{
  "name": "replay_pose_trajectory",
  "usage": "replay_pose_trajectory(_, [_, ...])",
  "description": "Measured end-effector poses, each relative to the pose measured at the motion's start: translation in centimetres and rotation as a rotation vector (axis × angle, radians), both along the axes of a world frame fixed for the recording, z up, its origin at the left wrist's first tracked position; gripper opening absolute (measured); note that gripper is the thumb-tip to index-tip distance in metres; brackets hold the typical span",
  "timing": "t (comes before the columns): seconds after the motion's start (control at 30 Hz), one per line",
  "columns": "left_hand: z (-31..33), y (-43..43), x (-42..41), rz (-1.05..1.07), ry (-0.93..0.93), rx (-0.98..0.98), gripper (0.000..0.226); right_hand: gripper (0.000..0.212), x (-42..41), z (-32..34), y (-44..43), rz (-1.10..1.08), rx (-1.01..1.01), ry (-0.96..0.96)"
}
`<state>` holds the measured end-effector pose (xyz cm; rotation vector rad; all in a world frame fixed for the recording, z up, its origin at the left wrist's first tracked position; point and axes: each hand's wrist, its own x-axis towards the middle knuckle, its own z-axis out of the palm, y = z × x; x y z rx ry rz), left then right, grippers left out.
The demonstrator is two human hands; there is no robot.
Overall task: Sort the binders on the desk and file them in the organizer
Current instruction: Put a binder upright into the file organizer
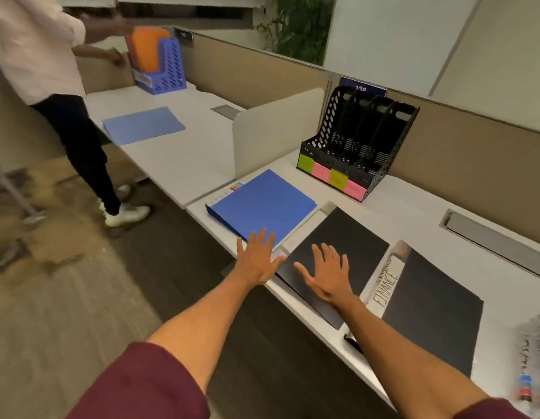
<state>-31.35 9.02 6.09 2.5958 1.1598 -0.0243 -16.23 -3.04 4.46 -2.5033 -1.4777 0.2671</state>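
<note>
Three binders lie flat in a row along the near edge of the white desk: a blue binder on the left, a black binder in the middle, and a second black binder with a spine label reading FINANCE on the right. A black mesh organizer with several slots and green and pink labels stands at the back. My left hand is spread flat over the near corner of the blue binder. My right hand lies flat with straight fingers on the middle black binder.
A low white divider separates this desk from the neighbouring one, where a person stands at a blue organizer with orange folders beside a blue folder. A cable slot sits at right. A white binder is at the far right edge.
</note>
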Motion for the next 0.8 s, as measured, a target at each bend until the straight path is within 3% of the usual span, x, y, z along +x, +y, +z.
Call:
replay_pose_trajectory(0.43, [-1.3, 11.6, -2.8, 0.123, 0.004, -0.063, 0.073, 0.081, -1.0, -1.0, 13.3, 0.091, 0.019, 0.002])
replay_pose_trajectory(0.8, [-2.7, 23.7, 2.0, -0.005, 0.075, 0.009, 0.074, 0.081, 3.1, -3.2, 24.4, 0.008, 0.0, 0.049])
